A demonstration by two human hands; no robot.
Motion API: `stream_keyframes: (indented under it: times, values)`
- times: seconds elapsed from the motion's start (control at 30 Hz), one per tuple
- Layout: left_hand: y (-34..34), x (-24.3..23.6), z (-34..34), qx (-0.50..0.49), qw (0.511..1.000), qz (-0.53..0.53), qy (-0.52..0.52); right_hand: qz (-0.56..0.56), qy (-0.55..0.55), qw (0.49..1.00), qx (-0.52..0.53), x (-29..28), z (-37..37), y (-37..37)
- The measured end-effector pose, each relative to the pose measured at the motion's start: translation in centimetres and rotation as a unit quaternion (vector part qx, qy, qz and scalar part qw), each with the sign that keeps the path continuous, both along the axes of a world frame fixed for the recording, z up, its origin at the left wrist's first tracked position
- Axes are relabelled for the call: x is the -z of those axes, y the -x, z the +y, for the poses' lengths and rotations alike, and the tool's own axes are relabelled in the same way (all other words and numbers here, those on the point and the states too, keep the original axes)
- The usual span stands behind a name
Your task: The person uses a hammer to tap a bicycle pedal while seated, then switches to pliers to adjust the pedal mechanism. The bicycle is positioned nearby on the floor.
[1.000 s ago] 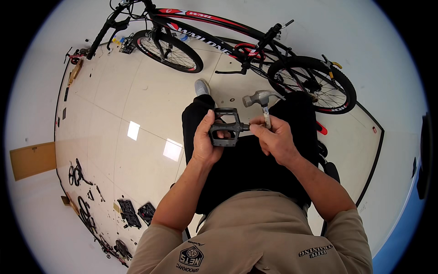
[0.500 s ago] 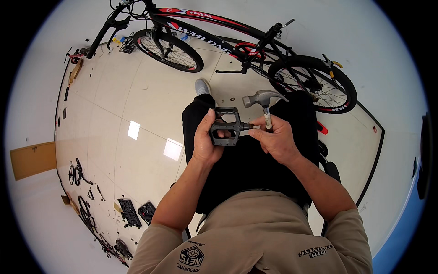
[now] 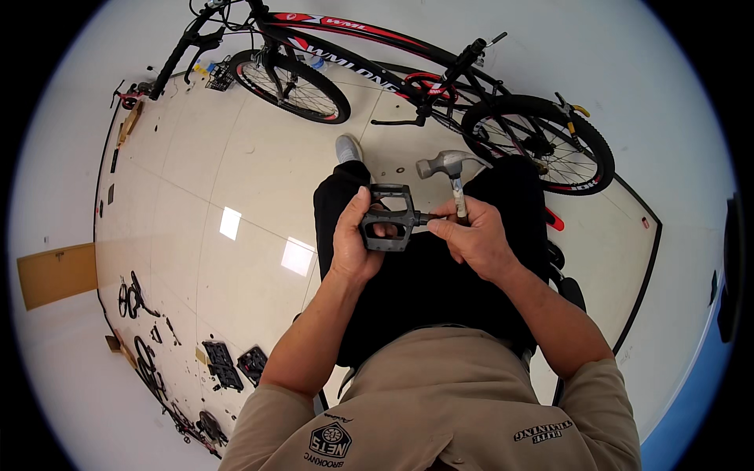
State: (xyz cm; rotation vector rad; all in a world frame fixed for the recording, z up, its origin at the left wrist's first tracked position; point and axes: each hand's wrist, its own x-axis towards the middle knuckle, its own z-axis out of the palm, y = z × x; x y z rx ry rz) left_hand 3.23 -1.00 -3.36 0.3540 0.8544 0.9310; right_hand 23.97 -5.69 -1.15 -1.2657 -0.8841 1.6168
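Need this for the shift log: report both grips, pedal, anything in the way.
Left grip holding pedal. Right grip holding claw hammer, fingertips at pedal's axle. Hammer head apart from pedal; no obstruction seen.

Tan short-sleeved shirt (image 3: 432, 385) with black hexagonal emblem (image 3: 329, 442) and dark lettering (image 3: 543, 431), black trousers (image 3: 416, 290), grey shoe (image 3: 347, 149)

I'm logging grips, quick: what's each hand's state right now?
Left hand: closed, holding the pedal.
Right hand: closed, holding the hammer, fingertips at the spindle.
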Motion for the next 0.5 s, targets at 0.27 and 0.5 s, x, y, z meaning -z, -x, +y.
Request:
stream_keyframes:
  times: [0.27,0.5]
  values:
    - [-0.17,-0.39,0.01,-0.012,1.0,0.003,0.009,0.074,0.065,0.995,0.02,-0.54,0.16,-0.14]
    - [0.08,-0.07,-0.01,0.006,1.0,-0.003,-0.003,0.009,-0.004,1.0,0.0,-0.18,-0.05,0.24]
